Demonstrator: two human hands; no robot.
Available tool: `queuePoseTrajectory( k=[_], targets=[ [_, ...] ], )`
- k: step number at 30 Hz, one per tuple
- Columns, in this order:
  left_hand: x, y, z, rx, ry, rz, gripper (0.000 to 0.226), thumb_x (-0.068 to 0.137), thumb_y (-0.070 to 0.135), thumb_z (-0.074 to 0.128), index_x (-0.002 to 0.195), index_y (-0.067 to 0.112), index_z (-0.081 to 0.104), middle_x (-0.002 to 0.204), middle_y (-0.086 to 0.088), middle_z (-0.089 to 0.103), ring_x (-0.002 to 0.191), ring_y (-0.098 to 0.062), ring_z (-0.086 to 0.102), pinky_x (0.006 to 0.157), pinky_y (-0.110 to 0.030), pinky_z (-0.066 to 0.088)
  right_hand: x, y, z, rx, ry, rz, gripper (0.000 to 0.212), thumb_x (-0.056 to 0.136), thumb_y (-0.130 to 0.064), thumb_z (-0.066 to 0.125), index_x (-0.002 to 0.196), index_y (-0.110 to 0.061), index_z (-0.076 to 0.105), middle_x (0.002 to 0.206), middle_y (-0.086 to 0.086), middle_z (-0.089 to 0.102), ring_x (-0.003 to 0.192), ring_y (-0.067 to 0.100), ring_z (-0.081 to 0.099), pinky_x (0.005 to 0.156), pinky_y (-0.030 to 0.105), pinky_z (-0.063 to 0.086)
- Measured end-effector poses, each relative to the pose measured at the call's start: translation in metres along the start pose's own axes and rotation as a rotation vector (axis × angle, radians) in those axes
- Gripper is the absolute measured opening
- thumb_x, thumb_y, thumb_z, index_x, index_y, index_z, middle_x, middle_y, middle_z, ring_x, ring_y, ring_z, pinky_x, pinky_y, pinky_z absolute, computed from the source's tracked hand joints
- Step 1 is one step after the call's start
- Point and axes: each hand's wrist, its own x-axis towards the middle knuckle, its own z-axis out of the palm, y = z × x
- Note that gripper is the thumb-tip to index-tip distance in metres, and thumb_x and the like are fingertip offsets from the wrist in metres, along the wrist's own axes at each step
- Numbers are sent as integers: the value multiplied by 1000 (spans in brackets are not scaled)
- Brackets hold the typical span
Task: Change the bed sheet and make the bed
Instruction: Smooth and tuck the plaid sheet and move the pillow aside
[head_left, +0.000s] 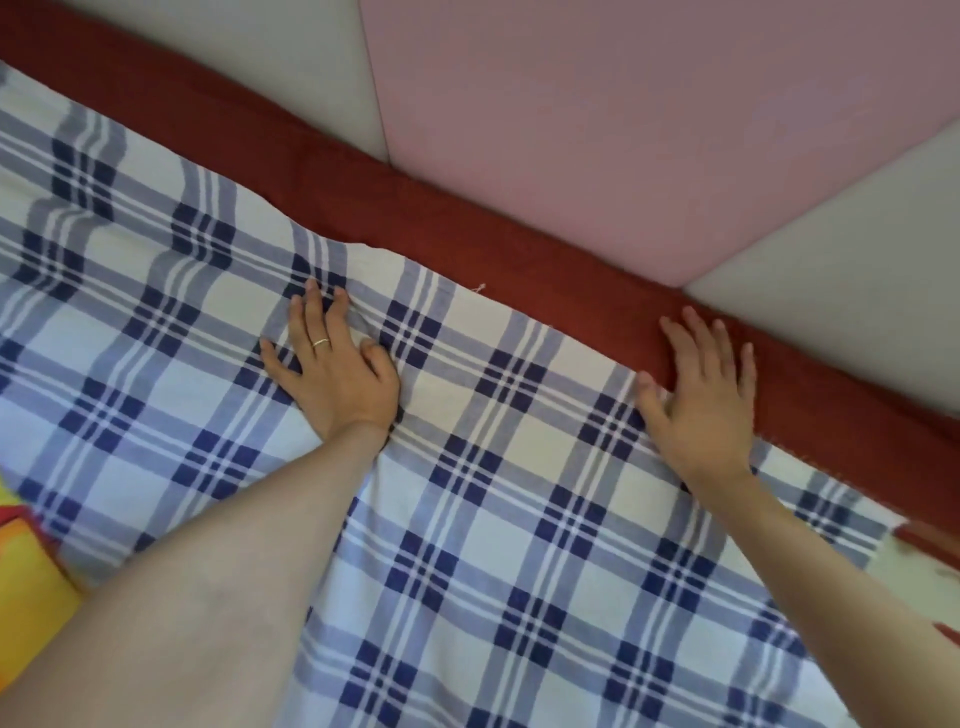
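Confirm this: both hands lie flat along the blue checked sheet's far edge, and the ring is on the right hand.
Not quite: the head view shows the ring on the left hand, not the right hand. Both hands do lie flat along the blue checked sheet's far edge.

The plaid sheet runs off the left and near edges. A yellow-orange thing, near left, is cut off — unidentifiable; a red-and-white patch, right edge, is blurred.
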Motion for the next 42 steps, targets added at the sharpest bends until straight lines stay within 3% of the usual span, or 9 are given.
queuePoseTrajectory(
  k=[3, 4, 8, 9, 13, 16, 21, 27, 42],
  targets=[
    [2, 0, -1, -3, 4, -13, 59, 84, 25, 36, 143, 18, 36, 158, 1, 19, 146, -18, 12, 114, -57, 2, 16, -19, -9, 97, 144, 373, 54, 88, -32, 39, 134, -6, 47, 137, 16, 49, 130, 33, 41, 112, 57, 21],
    [0, 0, -1, -2, 5, -6, 59, 84, 25, 37, 142, 18, 36, 158, 0, 20, 146, -18, 12, 115, -57, 2, 19, -27, -11, 91, 177, 303, 53, 88, -32, 41, 134, -6, 48, 136, 16, 49, 129, 33, 41, 112, 57, 20],
    [3, -4, 3, 3, 16, 9, 59, 83, 29, 38, 142, 18, 37, 157, -1, 21, 146, -19, 13, 115, -55, 1, 17, -52, -3, 26, 17, -541, 50, 93, -36, 39, 138, -18, 49, 140, 8, 50, 129, 28, 43, 112, 53, 22],
    [3, -4, 4, 1, 17, 22, 59, 84, 29, 38, 142, 18, 37, 157, -1, 21, 146, -19, 14, 115, -55, 1, 20, -47, -2, -9, -31, -558, 50, 95, -38, 38, 140, -20, 47, 143, 6, 48, 132, 28, 42, 113, 52, 22],
    [4, -5, 3, -4, 11, 24, 59, 84, 30, 39, 141, 18, 37, 157, -1, 22, 145, -19, 14, 115, -56, 3, 33, -8, -7, 27, -78, -219, 53, 95, -31, 33, 145, -14, 37, 149, 8, 39, 136, 31, 36, 116, 45, 18],
    [3, -5, 4, 0, 6, 19, 60, 83, 30, 38, 142, 18, 36, 157, -2, 22, 145, -19, 14, 114, -56, 3, 29, -21, -14, 111, -25, -206, 55, 94, -24, 32, 145, -4, 34, 150, 14, 37, 138, 34, 32, 118, 44, 15],
    [2, -4, 3, 8, 21, 31, 59, 84, 30, 36, 142, 16, 36, 157, -2, 22, 146, -19, 13, 114, -56, 3, -23, -56, -9, -30, -163, -838, 57, 96, -37, 36, 150, -21, 26, 156, 4, 27, 145, 24, 22, 118, 50, 12],
    [0, -3, 3, -24, 78, 44, 59, 84, 29, 34, 141, 14, 39, 156, -2, 27, 145, -19, 17, 114, -56, 5, -31, 11, 9, -51, -35, -324, 63, 83, -28, 38, 146, -23, 33, 151, 0, 35, 137, 27, 35, 115, 54, 15],
    [-7, -2, 6, 72, 58, 80, 64, 90, 33, 25, 152, 26, 14, 159, -2, 15, 146, -23, 13, 114, -58, 4, -32, 21, 27, 52, 1, -326, 64, 80, -27, 39, 144, -22, 39, 151, 1, 37, 138, 24, 34, 115, 55, 15]
  ],
)
